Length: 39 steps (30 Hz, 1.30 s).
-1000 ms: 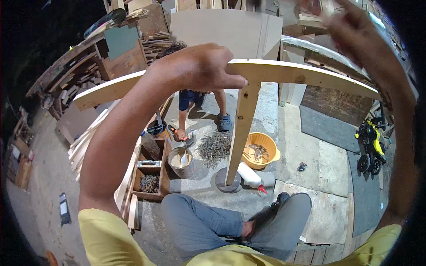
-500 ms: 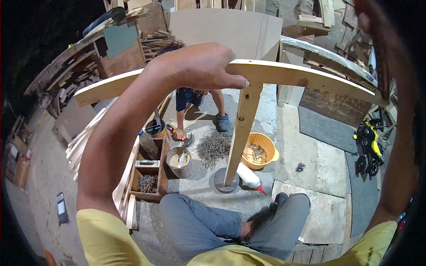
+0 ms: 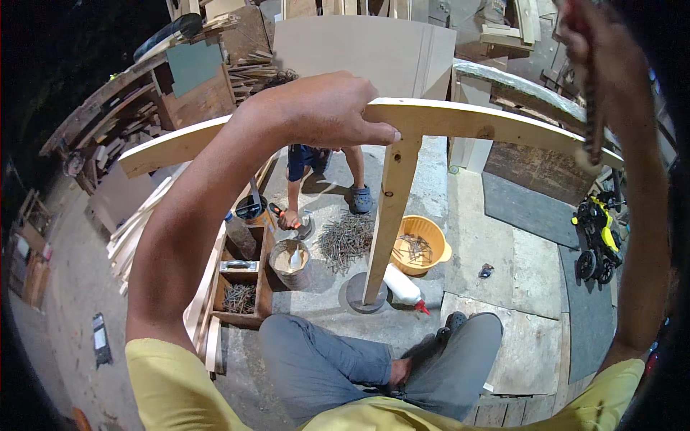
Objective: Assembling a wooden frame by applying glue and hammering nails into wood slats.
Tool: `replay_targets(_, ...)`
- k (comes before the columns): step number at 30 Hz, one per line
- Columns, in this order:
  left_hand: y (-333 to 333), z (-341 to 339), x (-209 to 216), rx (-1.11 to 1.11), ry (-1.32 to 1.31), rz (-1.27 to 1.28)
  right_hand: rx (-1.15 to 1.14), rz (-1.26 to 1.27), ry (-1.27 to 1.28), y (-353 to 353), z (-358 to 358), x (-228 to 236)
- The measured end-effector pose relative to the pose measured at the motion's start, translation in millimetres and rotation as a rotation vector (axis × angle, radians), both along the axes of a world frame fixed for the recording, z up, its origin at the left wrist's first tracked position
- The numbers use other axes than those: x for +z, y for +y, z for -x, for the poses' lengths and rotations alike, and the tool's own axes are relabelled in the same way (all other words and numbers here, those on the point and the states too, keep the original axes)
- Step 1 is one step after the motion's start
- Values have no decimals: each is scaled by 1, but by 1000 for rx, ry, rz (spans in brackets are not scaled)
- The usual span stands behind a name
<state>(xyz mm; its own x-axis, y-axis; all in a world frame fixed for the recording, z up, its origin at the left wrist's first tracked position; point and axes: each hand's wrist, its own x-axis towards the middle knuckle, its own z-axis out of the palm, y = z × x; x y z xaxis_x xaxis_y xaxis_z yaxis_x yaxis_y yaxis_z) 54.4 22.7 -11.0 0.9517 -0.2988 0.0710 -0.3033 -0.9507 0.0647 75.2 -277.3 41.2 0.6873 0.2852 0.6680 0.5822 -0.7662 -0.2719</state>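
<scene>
My left hand (image 3: 338, 115) is closed round a long pale board (image 3: 460, 118) where it meets an upright wooden piece (image 3: 399, 187), making a T. The foot of the upright rests on a round grey disc (image 3: 365, 294). Over the board's right end my right hand (image 3: 611, 72), raised and blurred, grips a long dark tool (image 3: 594, 108); its kind is not clear. Below lie a heap of nails (image 3: 346, 241), a yellow basin (image 3: 424, 230) with nails inside, and a white glue bottle (image 3: 404, 286) with a red tip.
Across from me, another person's hand (image 3: 289, 219) holds an orange-and-black handled tool near the nails. A wooden box (image 3: 262, 294) with nails and a bottle stands left, beside a tin (image 3: 291, 269). Wood strips (image 3: 144, 215) lie further left; a yellow-and-black toy vehicle (image 3: 598, 237) stands right.
My right hand and its tool have shifted, the tool now showing left of where it was, near the board's right end. My left hand and the board have barely moved.
</scene>
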Motion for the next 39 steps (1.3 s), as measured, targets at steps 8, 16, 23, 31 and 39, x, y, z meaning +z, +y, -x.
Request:
replay_targets(8,13,1,-3,-52,-87,-30,275,26,-2,-4,16,-36)
replay_targets(16,45,13,-11,-101,-278,38,520,-353,988,-33,45,-279)
replay_targets(23,41,16,-32,198,-491,-2,491,-144,1274,46,73,-517)
replay_targets(31,42,25,-41,266,-604,11,342,445,1170,65,85,-593)
replay_targets(39,37,43,-34,200,-518,107,557,-651,66,155,-6,-263)
